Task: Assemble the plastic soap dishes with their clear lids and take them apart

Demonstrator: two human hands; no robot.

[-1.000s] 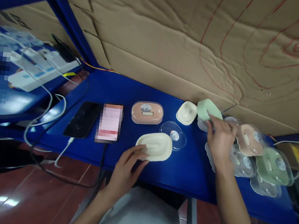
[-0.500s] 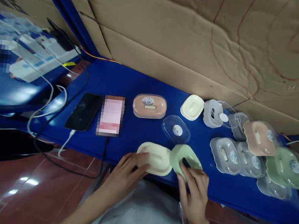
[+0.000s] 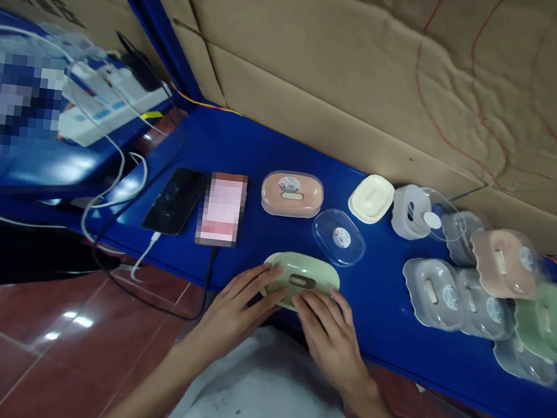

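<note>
A green oval plastic dish (image 3: pixel 314 268) with a slot in its middle lies at the table's front edge. It sits over the cream tray, of which only a thin rim (image 3: pixel 273 257) shows at the upper left. My left hand (image 3: pixel 240 302) grips the dish's left end, its fingers over the rim. At the right end my right hand (image 3: pixel 328 329) holds the near side with curled fingers. Behind the dish is a clear oval lid (image 3: pixel 325 244) with a round sticker. The undersides of both pieces are hidden.
Behind stand a pink lidded box (image 3: pixel 279 206), a cream piece (image 3: pixel 371 198) and a white container (image 3: pixel 409 214). Several lidded boxes (image 3: pixel 437 297) are heaped at the right. Left lie a black phone (image 3: pixel 175 200), a blurred-screen phone (image 3: pixel 222 209) and cables. Cardboard (image 3: pixel 324 73) walls the back.
The green dish has moved left from beside the cream tray and turned onto it, covering most of it. My right hand came left with it; my left hand now grips its left end.
</note>
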